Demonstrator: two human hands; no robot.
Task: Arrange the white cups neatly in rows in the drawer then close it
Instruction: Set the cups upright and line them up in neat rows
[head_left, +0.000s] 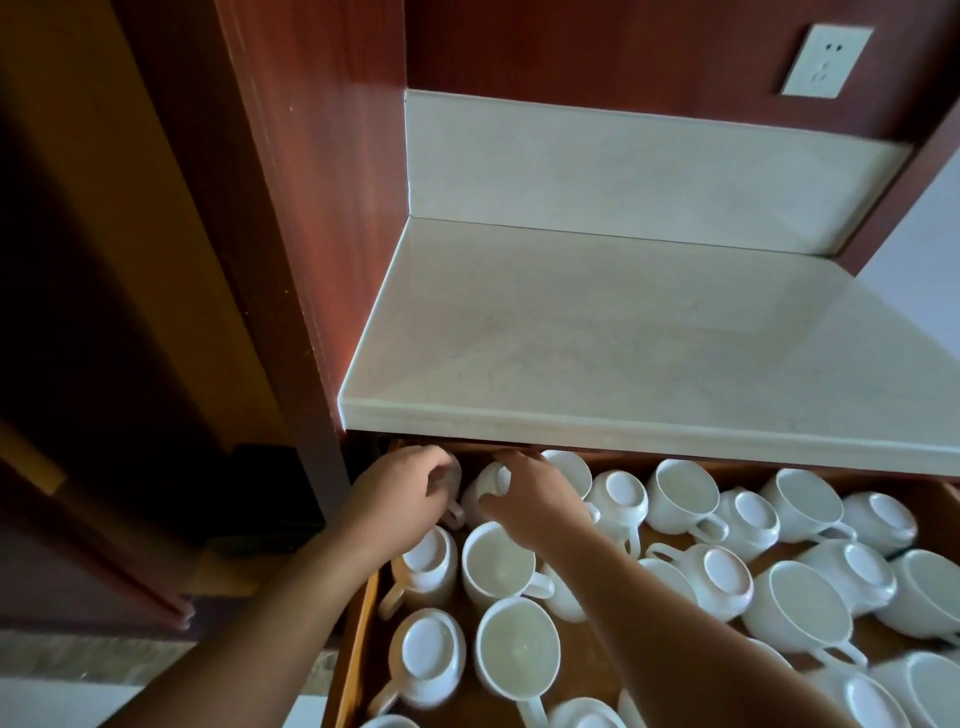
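Observation:
The wooden drawer (358, 644) stands pulled out under the countertop, filled with several white cups. Some sit upright, like the cup (498, 564); others are upside down, like the cup (724, 571). At the drawer's back left corner my left hand (402, 491) is closed around a white cup (451, 480), mostly hidden by my fingers. Just to its right my right hand (530, 499) grips another white cup (485, 491) that lies tilted. The cups on the right side lie in a loose jumble.
A pale stone countertop (649, 353) overhangs the back of the drawer. A reddish wooden panel (291, 234) rises on the left, beside a dark doorway. A wall socket (826, 60) sits on the back wall. The floor (104, 670) shows at lower left.

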